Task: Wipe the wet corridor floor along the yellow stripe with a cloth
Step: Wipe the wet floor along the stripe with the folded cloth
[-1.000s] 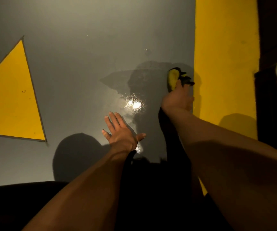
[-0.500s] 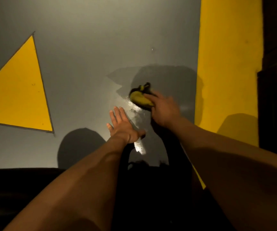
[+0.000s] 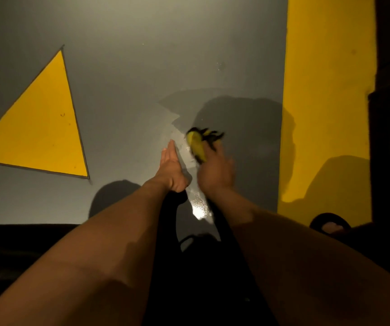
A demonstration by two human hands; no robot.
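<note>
Head view: right hand (image 3: 215, 171) grips the cloth (image 3: 198, 144) (blurred) on wet floor (image 3: 198, 205), just beside the flat, open left hand (image 3: 171, 168).

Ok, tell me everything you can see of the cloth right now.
The cloth is a small bunched rag, yellow on its near side with dark, frayed-looking bits sticking out at its far end. It looks soft and crumpled, though motion blur hides detail. The right hand holds it by its near end on the wet grey floor, just right of the left hand and well left of the yellow stripe, which it does not touch.
</note>
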